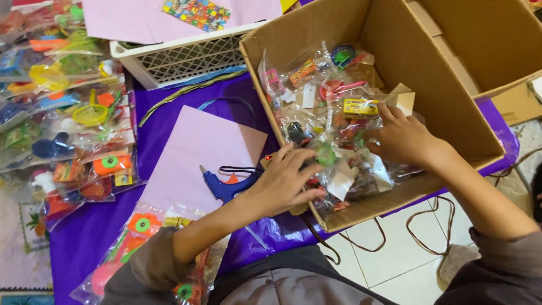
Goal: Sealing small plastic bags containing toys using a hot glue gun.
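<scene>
Head view looks down on a cardboard box (418, 73) standing on a purple cloth (169, 118), holding a heap of clear toy packets (327, 113). The left hand (282, 181) lies over the box's near wall, fingers spread and flat on the packets at that edge, gripping nothing that I can make out. The right hand (401, 138) is inside the box, fingers curled down onto the top of the heap beside a yellow carton (360, 107); whether they pinch a packet cannot be told.

The packets look light, soft and crinkly, with slick film that would slide under a flat palm. A pinch at a sealed edge or at the white card tag (342, 182) would likely hold best; the small plastic toys inside could shift or crack if squeezed.

Just left of the box a blue glue gun (223, 185) lies on a pink sheet (197, 158). More toy packets (84, 141) are spread at the far left, and a white basket (180, 56) stands behind.
</scene>
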